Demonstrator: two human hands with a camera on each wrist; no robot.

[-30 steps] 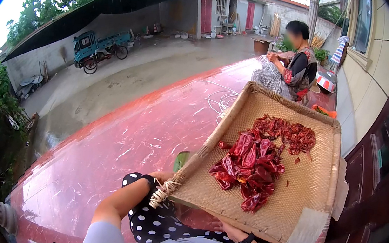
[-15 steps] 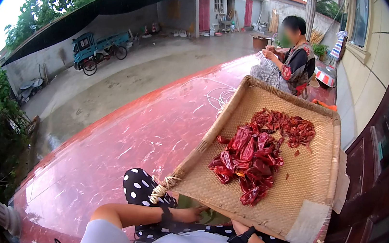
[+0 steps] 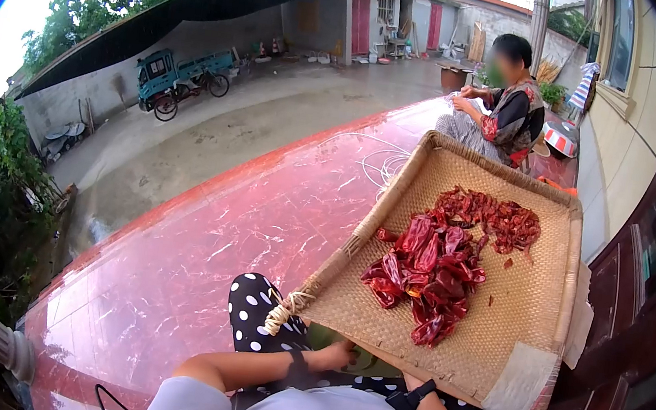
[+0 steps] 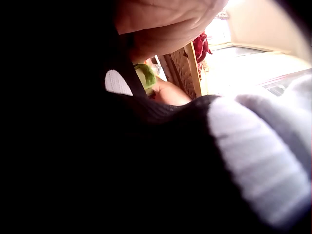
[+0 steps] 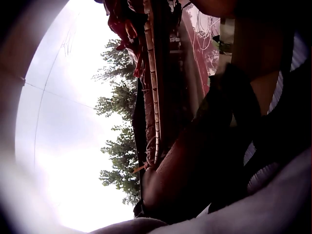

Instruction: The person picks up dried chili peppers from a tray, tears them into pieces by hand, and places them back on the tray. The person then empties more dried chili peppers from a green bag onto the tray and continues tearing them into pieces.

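A square woven tray (image 3: pixel 348 306) with a bound rim sits tilted over the person's lap. On it lie a heap of whole dried red chili peppers (image 3: pixel 428 258) and, farther back, a patch of cut chili pieces (image 3: pixel 514 224). The left hand (image 3: pixel 331 356) is just below the tray's near edge, beside a green thing (image 3: pixel 367 365) on the lap. Most of the right hand (image 3: pixel 411 382) is hidden beneath the same edge. Green also shows past the left palm (image 4: pixel 170 24) in the left wrist view. I cannot tell how either hand's fingers are closed.
Polka-dot trousers (image 3: pixel 254 302) cover the crossed legs under the tray. Another person (image 3: pixel 512 105) sits beyond it, hands together. White cord (image 3: pixel 382 162) lies coiled on the red floor (image 3: pixel 197 271). A dark door (image 3: pixel 625 323) stands at the right; a blue three-wheeler (image 3: pixel 168 75) is parked far left.
The left hand has left the tray's near-left corner and moved right, below the near edge. The tray has shifted slightly away, and the seated person's hands have moved a little.
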